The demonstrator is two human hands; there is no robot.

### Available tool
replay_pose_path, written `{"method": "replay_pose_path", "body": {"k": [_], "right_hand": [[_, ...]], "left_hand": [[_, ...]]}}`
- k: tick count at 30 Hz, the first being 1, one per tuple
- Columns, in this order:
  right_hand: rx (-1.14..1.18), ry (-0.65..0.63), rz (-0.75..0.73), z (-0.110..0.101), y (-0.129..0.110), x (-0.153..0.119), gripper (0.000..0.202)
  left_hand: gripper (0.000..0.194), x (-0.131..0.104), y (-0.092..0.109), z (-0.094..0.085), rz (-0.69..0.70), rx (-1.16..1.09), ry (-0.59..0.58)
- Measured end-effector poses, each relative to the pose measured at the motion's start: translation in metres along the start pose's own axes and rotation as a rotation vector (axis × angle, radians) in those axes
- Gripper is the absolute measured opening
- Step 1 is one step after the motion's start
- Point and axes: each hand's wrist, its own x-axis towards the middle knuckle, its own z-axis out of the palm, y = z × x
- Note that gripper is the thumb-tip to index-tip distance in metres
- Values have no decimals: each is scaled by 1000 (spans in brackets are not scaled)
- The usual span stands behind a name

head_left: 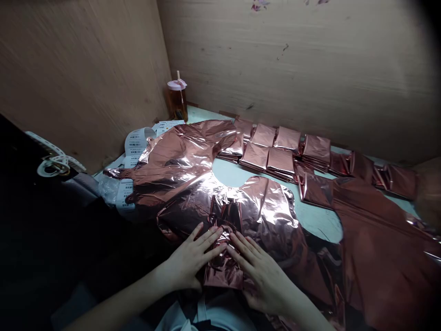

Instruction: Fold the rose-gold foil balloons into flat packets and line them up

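Rose-gold foil sheets [186,156] with curved outlines lie spread over the table, shiny and creased. At the near edge, a narrow folded piece of the foil [223,273] lies in front of the person's body. My left hand [193,257] rests flat on its left side, fingers spread. From the right, my right hand [258,266] lies on the same piece with fingers stretched out, its fingertips close to those of my left hand. Neither hand grasps anything. More foil [379,248] extends to the right edge of the view.
Several folded foil packets [280,161] line the back of the pale table [313,218]. A lidded cup with a straw [178,101] stands at the back left, near barcode labels [136,142] and clear plastic [108,189]. Wooden panels [292,69] rise behind and at left.
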Motion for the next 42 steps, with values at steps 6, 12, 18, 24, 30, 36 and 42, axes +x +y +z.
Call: {"method": "replay_pose_path", "body": {"k": [6, 12, 18, 24, 30, 36, 42], "right_hand": [[-18, 326, -38, 24, -1, 9, 67], [444, 580, 247, 22, 2, 35, 26], [424, 377, 900, 10, 7, 82, 25], [-51, 202, 1008, 15, -3, 110, 32], [-193, 440, 851, 34, 4, 107, 39], [-107, 296, 381, 33, 31, 104, 58], [-131, 241, 390, 31, 28, 102, 78]], "left_hand": [[33, 1, 0, 32, -5, 12, 473], [21, 16, 4, 28, -427, -266, 587], [47, 31, 6, 35, -773, -250, 655], [55, 49, 1, 30, -604, -76, 651], [59, 78, -6, 27, -498, -15, 257], [74, 64, -18, 16, -442, -152, 167], [51, 30, -24, 16, -777, -631, 661]]}}
